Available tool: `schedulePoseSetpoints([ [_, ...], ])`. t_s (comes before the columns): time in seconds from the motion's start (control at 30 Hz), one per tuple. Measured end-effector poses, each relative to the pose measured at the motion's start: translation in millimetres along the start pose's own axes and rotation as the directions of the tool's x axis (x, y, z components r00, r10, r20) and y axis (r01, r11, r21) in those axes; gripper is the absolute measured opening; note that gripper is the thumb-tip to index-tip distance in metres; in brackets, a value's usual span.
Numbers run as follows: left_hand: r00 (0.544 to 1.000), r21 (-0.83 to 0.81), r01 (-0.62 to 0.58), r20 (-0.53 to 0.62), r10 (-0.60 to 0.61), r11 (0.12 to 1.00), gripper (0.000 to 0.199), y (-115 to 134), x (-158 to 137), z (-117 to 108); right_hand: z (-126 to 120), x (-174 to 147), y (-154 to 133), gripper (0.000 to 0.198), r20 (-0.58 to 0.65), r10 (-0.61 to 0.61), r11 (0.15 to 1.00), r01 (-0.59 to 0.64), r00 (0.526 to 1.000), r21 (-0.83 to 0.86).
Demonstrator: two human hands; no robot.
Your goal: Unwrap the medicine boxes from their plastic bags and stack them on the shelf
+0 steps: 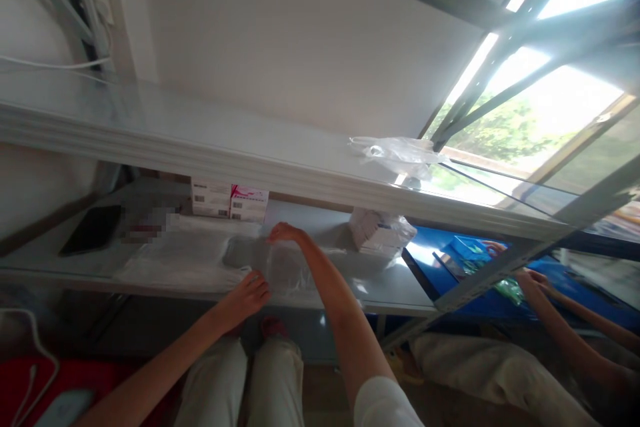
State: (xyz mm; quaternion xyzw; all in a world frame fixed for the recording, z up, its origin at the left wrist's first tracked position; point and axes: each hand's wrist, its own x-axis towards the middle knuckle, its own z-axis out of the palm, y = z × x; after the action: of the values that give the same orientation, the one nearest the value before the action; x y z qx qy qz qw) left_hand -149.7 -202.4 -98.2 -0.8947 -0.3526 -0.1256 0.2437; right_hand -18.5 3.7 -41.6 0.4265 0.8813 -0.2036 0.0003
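Note:
Transparent plastic bags (pixel 180 260) lie flat on the lower grey shelf in front of me. My left hand (pixel 253 290) is at the shelf's front edge, fingers closed on the near edge of the plastic. Farther in, my right hand (pixel 286 232) reaches down with its fingers pinched at the far side of the same sheet. A loose stretch of transparent plastic (pixel 290 270) spreads between and to the right of my hands. The fingertips are small and slightly blurred.
White and pink boxes (pixel 230 201) stand behind the bags. A plastic-wrapped stack (pixel 380 230) sits to the right, a dark tablet-like slab (pixel 93 230) to the left. Above runs an upper shelf (pixel 225 140) holding a crumpled bag (pixel 395 150). At right, another person's hands (pixel 530 277) work over a blue surface.

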Motion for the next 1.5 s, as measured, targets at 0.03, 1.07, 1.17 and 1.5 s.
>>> schedulePoseSetpoints([
  [0.03,1.0,0.007,-0.001,0.001,0.001,1.0,0.007,-0.2,-1.4,0.5,0.1,1.2,0.3,0.024,0.01,0.0,1.0,0.0,1.0,0.01],
  [1.07,0.232,-0.904,0.191,0.42,-0.877,-0.383,0.069,-9.4,-43.6,-38.1,-48.4,-22.8,-102.2,0.033,-0.47,-0.243,0.97,0.209,0.848,-0.124],
  [1.17,0.165,-0.842,0.056,0.538,-0.827,-0.537,0.08,-19.2,-54.2,-57.7,-47.1,1.3,-128.9,0.032,-0.416,-0.298,0.953,0.243,0.859,-0.182],
  [1.5,-0.054,-0.903,-0.038,0.43,-0.901,-0.429,0.083,-41.7,-96.6,-69.6,3.9,99.8,-209.0,0.033,-0.291,-0.36,0.932,0.326,0.886,-0.161],
])
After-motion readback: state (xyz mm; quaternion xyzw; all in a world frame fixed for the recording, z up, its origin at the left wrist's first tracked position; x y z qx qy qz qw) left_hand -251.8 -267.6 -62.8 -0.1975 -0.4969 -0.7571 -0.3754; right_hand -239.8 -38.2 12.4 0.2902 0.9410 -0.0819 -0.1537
